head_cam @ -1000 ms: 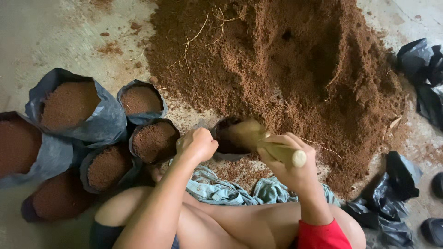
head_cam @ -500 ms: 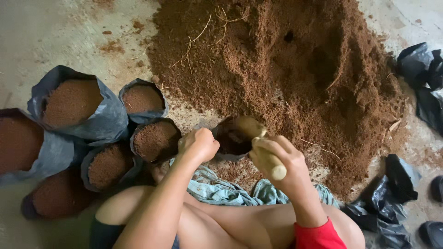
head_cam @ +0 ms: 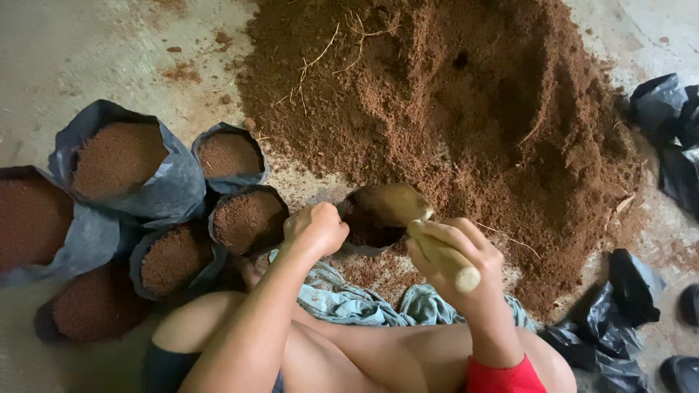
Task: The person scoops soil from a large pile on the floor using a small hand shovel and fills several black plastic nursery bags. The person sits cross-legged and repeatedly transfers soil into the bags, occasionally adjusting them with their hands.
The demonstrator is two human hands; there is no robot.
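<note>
Large heap of reddish-brown soil (head_cam: 451, 109) fills the upper centre of the concrete floor (head_cam: 87, 51), with a few dry straw-like roots (head_cam: 320, 58) lying on its upper left slope. Left of the heap, a cluster of filled grey-black plastic grow bags (head_cam: 175, 182) stands upright, packed against one another, each topped with the same brown soil; biggest ones sit far left, smaller round ones nearer the person. No labels or print visible on any bag. Empty crumpled black bags (head_cam: 626, 320) lie at lower right, more black plastic (head_cam: 666, 131) at the right edge. A pale teal cloth (head_cam: 349, 306) is bunched on the floor just before the person's bare legs. At the heap's near edge sits the small open bag (head_cam: 368, 222), dark and partly filled. Left hand (head_cam: 314, 229) is curled shut on that bag's left rim, holding it open. Right hand (head_cam: 455, 255) is closed around the handle of a wooden scoop (head_cam: 408, 211), whose bowl tilts over the bag's mouth.
</note>
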